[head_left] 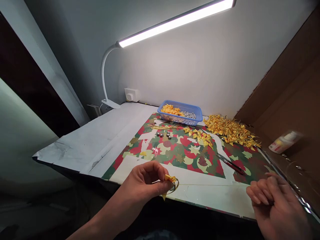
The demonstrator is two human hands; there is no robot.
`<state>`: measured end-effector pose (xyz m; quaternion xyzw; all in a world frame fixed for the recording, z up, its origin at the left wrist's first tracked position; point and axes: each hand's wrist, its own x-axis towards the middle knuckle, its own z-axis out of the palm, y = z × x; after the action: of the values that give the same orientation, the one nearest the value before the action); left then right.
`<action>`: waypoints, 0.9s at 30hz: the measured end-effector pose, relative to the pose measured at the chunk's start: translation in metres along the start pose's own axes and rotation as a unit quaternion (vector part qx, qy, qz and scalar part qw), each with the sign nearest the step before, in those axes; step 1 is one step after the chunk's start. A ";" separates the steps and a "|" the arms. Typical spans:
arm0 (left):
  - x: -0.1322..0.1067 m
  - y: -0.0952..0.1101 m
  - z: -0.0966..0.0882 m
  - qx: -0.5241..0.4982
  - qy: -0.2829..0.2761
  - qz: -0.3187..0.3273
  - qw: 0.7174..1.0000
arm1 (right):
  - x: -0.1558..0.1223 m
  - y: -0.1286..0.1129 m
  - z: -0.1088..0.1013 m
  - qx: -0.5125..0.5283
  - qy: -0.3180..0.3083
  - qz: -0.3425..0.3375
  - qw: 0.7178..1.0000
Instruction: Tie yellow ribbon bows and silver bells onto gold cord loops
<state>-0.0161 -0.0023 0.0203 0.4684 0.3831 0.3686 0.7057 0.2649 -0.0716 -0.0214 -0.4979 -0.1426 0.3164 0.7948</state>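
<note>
Yellow ribbon (170,178) (left hand (142,186) pinching) lies sideways, tail (164,197) pointing down.

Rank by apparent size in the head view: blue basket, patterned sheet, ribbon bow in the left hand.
1. Patterned sheet
2. Blue basket
3. Ribbon bow, partly hidden by the left hand

Yellow bow (170,178) at 6 o'clock; sheet (180,158) patterned with red, green and cream stars and crescents at 5; golden-yellow heap (230,130) at 3; blue basket (191,107) at 2; white lamp (176,24) at 12
</note>
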 end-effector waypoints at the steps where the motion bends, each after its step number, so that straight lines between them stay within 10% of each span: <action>1: 0.000 0.000 0.000 0.008 0.004 -0.002 1.000 | 0.000 -0.001 -0.001 -0.006 -0.001 0.002 1.000; 27: -0.003 -0.004 0.003 0.025 0.031 -0.007 0.999 | 0.025 -0.016 -0.038 0.025 -0.024 -0.091 0.995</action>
<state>-0.0147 -0.0072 0.0182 0.4712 0.4170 0.3682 0.6845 0.3105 -0.0872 -0.0275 -0.4549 -0.1987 0.2580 0.8289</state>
